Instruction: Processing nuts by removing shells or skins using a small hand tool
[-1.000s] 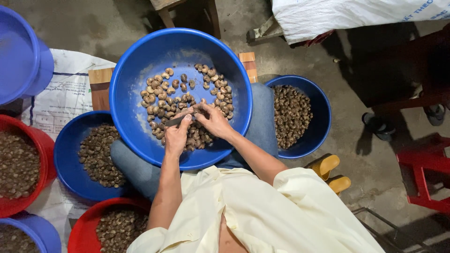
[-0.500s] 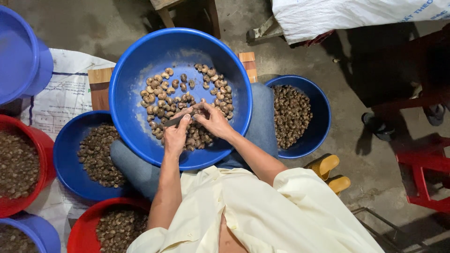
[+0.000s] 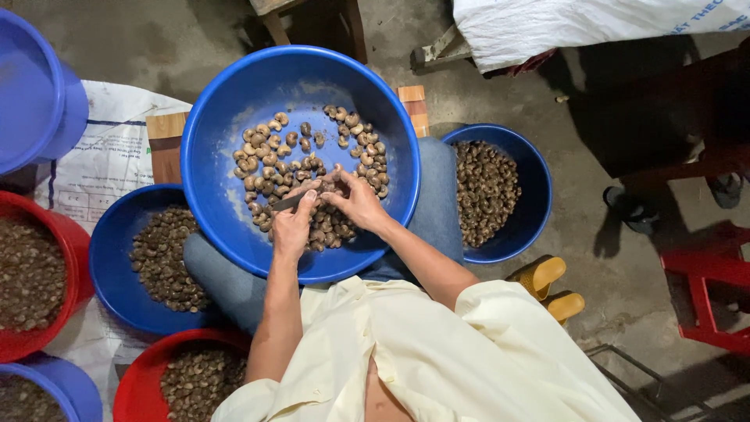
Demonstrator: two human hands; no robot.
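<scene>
Large blue basin (image 3: 234, 101): rests on the person's lap, on blue trousers (image 3: 437, 203); holds a loose heap of pale brown nuts (image 3: 269, 156) across its middle and near side.

Left hand (image 3: 293, 227): inside the basin, over the near part of the heap, closed around a small dark blade (image 3: 287, 202) that points toward the other hand.

Right hand (image 3: 355, 203): inside the basin, just beside the left, fingertips pinched narrow on a single nut (image 3: 328, 185) at the blade's tip; whether blade and nut touch cannot be told.

Smaller blue basin (image 3: 535, 195): on the floor at the person's right, filled with brown nuts.

Second blue basin (image 3: 109, 250): at the person's left, partly under the large one, holding darker pieces.

Red basins: one at far left (image 3: 74, 258), one at lower left (image 3: 141, 383), both filled with dark pieces.

Printed white sack (image 3: 109, 156): flat on the floor under the left-hand basins.

Yellow sandals (image 3: 551, 285): beside the person's right side.
</scene>
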